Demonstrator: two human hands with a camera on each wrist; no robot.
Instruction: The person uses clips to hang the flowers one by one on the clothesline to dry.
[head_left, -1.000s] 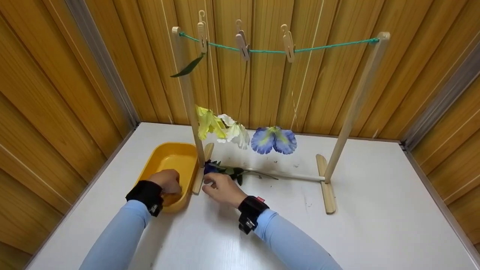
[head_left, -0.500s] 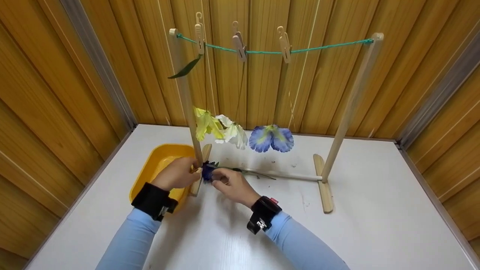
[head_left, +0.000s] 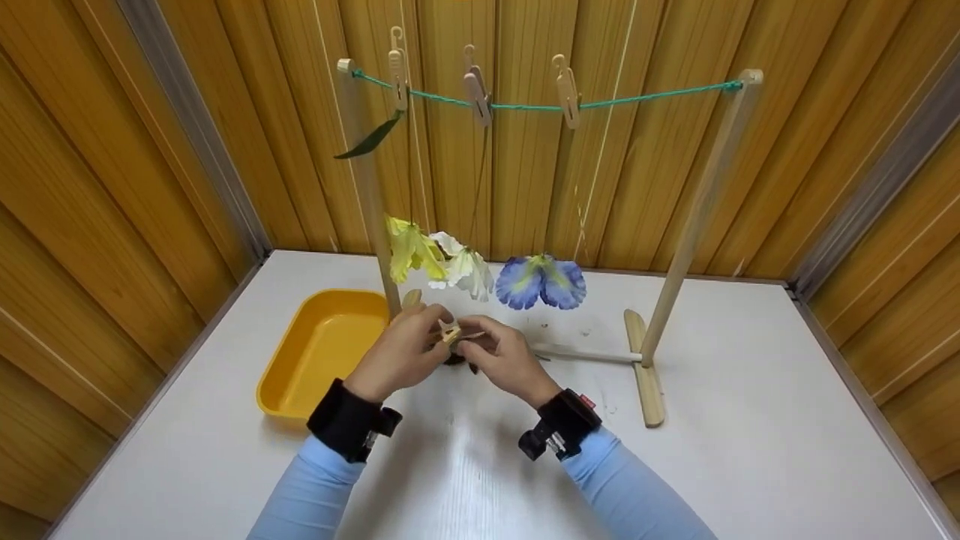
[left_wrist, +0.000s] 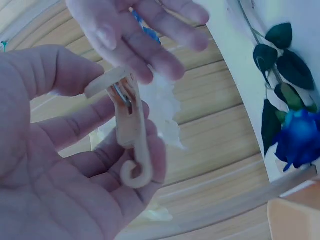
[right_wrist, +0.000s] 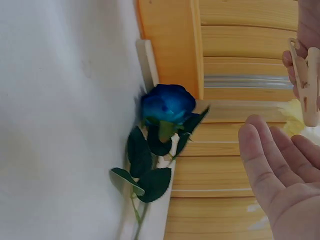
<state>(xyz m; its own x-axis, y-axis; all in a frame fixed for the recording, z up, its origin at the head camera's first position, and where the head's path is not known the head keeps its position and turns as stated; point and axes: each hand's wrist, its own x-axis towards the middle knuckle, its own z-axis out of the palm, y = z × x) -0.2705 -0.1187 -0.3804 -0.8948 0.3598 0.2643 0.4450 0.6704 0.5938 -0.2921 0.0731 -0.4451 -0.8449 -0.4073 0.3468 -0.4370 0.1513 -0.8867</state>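
While wood panelling surrounds the white table point(head_left: 750, 420), the left hand's point(head_left: 401, 352) grip pinches a clothespin point(head_left: 448, 331).

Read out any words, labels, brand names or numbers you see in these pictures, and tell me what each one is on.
No readable text in any view.
The small red tag on the right wristband is too small to show any lettering.
The clothespin held by the left hand, the yellow tray and the blue rose carry no visible markings.

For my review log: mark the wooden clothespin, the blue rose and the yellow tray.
wooden clothespin point(left_wrist: 131, 131), left wrist view, its body.
blue rose point(right_wrist: 168, 104), right wrist view, the bloom.
yellow tray point(head_left: 279, 390), head view, near rim.
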